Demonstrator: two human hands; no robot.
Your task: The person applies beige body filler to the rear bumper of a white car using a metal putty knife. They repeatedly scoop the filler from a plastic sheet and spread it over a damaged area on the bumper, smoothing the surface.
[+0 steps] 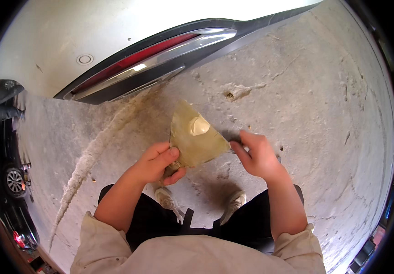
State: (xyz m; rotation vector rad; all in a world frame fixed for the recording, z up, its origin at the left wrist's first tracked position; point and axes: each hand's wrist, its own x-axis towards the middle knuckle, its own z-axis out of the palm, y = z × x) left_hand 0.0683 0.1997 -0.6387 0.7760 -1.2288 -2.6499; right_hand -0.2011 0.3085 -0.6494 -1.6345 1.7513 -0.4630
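Observation:
My left hand (159, 163) grips a flat, roughly triangular olive-yellow board (197, 148) by its lower left edge, the thumb on top and the fingers curled beneath. A glossy cream-coloured dollop of paste (199, 126) lies on the upper part of the board. At the board's right corner my right hand (256, 155) is closed in a pinch, thumb against the fingers. Something thin may be between those fingertips, but I cannot make out what. Both hands are above the floor, in front of the white car's bumper (46, 50).
Across the top, the bumper carries a red reflector (133, 60) in chrome and black trim. The concrete floor (315, 100) is rough, with a raised ridge (89, 157) at left and a small chipped hole (230, 95). A black car (3, 155) and a person stand far left.

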